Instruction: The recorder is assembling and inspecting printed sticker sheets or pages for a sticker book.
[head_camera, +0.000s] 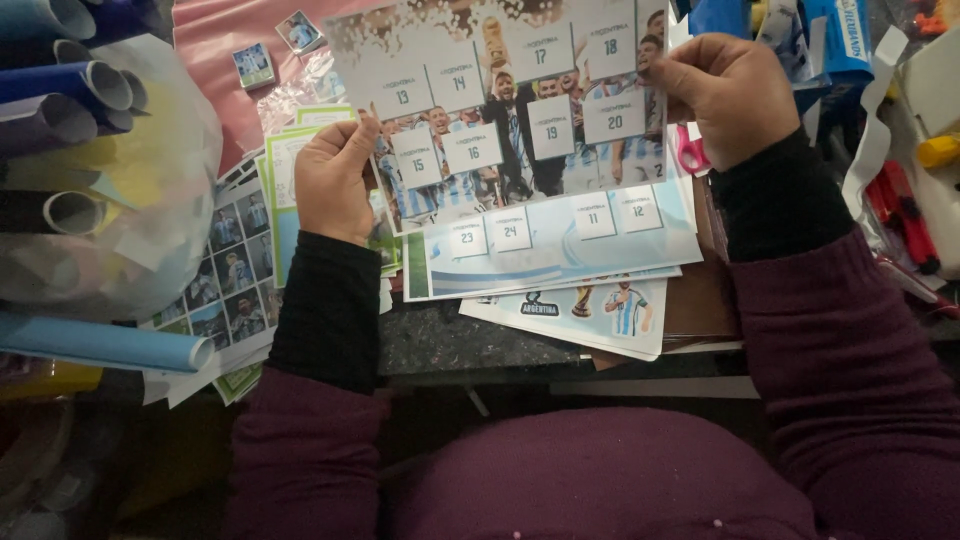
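Holding a printed album page (510, 120) up off the desk, the person pinches it at both side edges so that it stays flat and faces the camera, which leaves its photo of players in striped blue-and-white shirts and its grid of small white numbered boxes open to view. The left hand (333, 180) grips the page's lower left edge, thumb on the front and fingers curled shut behind it; the right hand (728, 95) is closed on the upper right edge in the same way, so neither hand covers much of the boxes. Directly beneath the page lies a second page (560, 245) in pale blue with more white boxes, and under that a sheet (600, 312) with a cartoon player and a trophy, the three fanned towards the near edge of the dark desk (450, 345), probably so each can be pulled out in turn. Left of the held page lie sheets of small player stickers (235, 280) and a green-edged sheet (285, 165), with two loose stickers (255, 65) on a pink sheet (215, 45) above them. Farther left of the page are rolls of coloured film (70, 90) and a light blue roll (110, 343). Just right of the page, pink scissor handles (690, 152) show below the right hand.
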